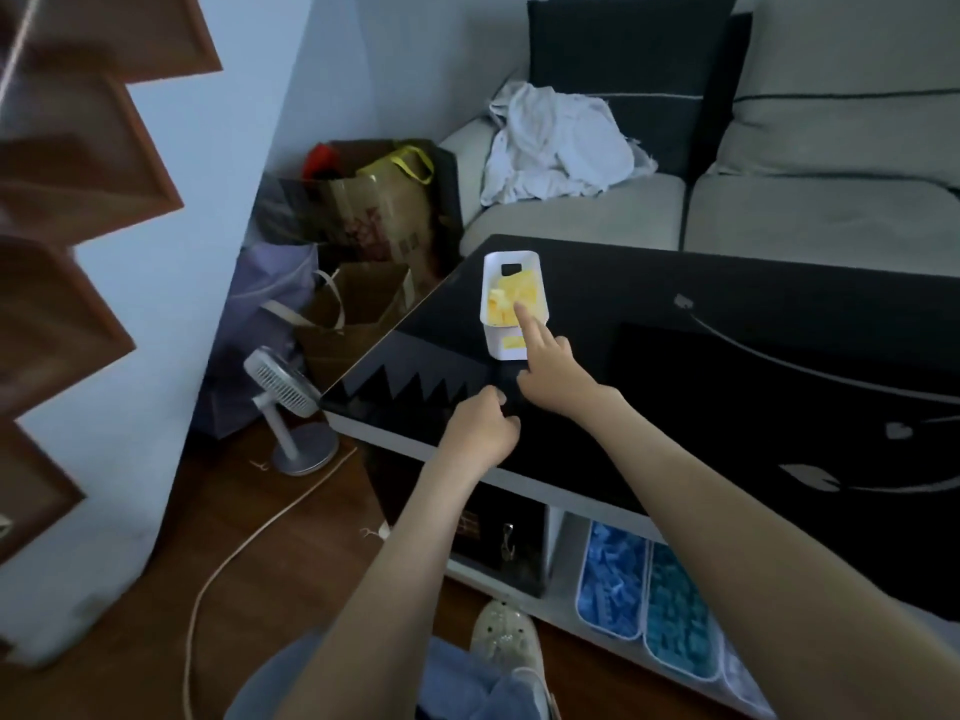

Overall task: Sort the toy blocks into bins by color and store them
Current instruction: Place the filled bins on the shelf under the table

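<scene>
Hands [550, 371] first: the right one reaches forward with its index finger [523, 317] straight and the other fingers curled under, the fingertip down among the yellow blocks [524, 291]. These blocks fill a white bin [511, 262] that stands on the black glossy counter [727, 356], close to its far left corner. A yellow label [513, 343] shows on the bin's near end wall, and a dark handle slot sits in its far wall.

Nearer to the person than the white bin, the left hand [480, 431] rests at the counter's front edge with its fingers curled in toward the thumb. Whether it pinches anything, I cannot tell.

Below the white bin and to its right, on a shelf under the counter, two more bins stand side by side and touching: one of blue blocks [610, 584], and to the right of that one of teal blocks [678, 615].

Beyond the white bin is a pale sofa [571, 215] with a crumpled white cloth [556, 142] on its seat and a dark cushion [623, 54] behind it. Left of the white bin, on the floor past the counter's corner, stand brown paper bags [374, 210], and nearer the person a small grey fan [283, 381]. A pale cable [234, 553] runs over the wooden floor below the fan. A light shoe [504, 631] shows on the floor near the shelf, straight down from the white bin.
</scene>
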`<state>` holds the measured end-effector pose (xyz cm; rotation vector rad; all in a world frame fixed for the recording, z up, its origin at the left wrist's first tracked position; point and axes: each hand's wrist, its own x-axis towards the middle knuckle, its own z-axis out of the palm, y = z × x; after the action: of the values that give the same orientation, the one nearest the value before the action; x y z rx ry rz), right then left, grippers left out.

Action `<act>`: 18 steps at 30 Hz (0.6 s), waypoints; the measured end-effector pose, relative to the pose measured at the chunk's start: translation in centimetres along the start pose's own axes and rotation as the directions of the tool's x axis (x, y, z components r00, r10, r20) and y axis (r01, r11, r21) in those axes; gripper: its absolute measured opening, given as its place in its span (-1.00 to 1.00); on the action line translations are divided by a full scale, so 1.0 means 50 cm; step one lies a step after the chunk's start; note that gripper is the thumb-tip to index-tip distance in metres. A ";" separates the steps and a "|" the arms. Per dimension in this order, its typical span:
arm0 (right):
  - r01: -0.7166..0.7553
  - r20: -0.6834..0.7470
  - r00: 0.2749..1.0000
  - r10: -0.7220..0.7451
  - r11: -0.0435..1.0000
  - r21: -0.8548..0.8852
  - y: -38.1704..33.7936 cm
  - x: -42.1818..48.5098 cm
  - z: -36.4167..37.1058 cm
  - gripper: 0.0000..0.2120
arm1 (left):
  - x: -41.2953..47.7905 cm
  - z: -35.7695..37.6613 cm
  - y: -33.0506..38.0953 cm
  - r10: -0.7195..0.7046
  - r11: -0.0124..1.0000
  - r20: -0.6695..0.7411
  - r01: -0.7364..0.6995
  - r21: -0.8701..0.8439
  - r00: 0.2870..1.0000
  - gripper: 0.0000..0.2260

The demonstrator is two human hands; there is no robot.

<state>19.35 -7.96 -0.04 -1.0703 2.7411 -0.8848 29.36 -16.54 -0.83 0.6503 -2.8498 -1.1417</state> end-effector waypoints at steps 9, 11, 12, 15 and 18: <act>0.107 -0.166 0.973 -0.161 0.950 -0.292 0.077 -0.068 -0.057 -0.80 | 0.005 0.018 0.000 0.344 0.911 -0.403 -0.198 0.362 0.848 -0.54; 0.024 -0.341 0.937 -0.071 0.990 -0.140 0.112 -0.130 -0.086 -0.89 | -0.006 0.035 0.010 0.541 0.794 -0.384 -0.305 0.526 0.748 -0.56; -0.066 -0.347 0.936 0.063 0.998 0.002 0.129 -0.159 -0.096 -0.76 | -0.014 0.046 0.015 0.620 0.736 -0.336 -0.376 0.564 0.709 -0.60; -0.170 -0.268 0.941 0.208 0.972 0.160 0.164 -0.247 -0.122 -0.67 | -0.059 0.098 0.036 0.778 0.577 -0.183 -0.569 0.586 0.601 -0.83; -0.189 -0.225 0.947 0.229 0.964 0.187 0.171 -0.332 -0.155 -0.67 | -0.124 0.140 0.070 0.820 0.538 -0.141 -0.664 0.519 0.554 -0.90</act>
<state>24.75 11.51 -0.51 -0.6644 2.8404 -1.2547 32.65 -7.30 -2.77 -0.3938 -2.5207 -0.2218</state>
